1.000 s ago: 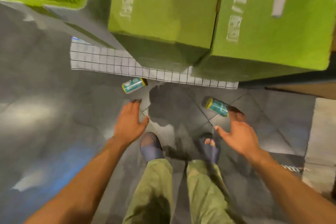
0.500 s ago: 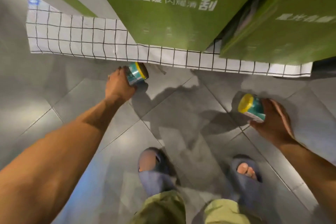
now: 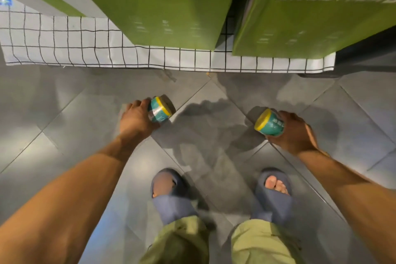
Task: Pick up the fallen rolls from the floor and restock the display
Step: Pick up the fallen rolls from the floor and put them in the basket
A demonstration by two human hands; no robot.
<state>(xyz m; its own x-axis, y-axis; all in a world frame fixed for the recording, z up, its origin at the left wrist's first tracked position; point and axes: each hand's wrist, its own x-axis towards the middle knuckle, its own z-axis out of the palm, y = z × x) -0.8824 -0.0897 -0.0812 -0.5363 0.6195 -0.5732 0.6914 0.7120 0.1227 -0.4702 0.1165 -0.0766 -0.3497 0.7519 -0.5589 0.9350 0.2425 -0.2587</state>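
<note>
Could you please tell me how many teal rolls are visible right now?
2: left roll gripped by the left hand, right roll gripped by the right hand. More may be out of frame.

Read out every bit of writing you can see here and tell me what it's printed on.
"星光名媛 闪耀清刮" in white on the left green box, fourth character soft.
"星光名媛" opens the line on the right green box; the rest is blurred.
Small print lower on both boxes: too blurred.
Print on the left roll and the right roll: too small.
</note>
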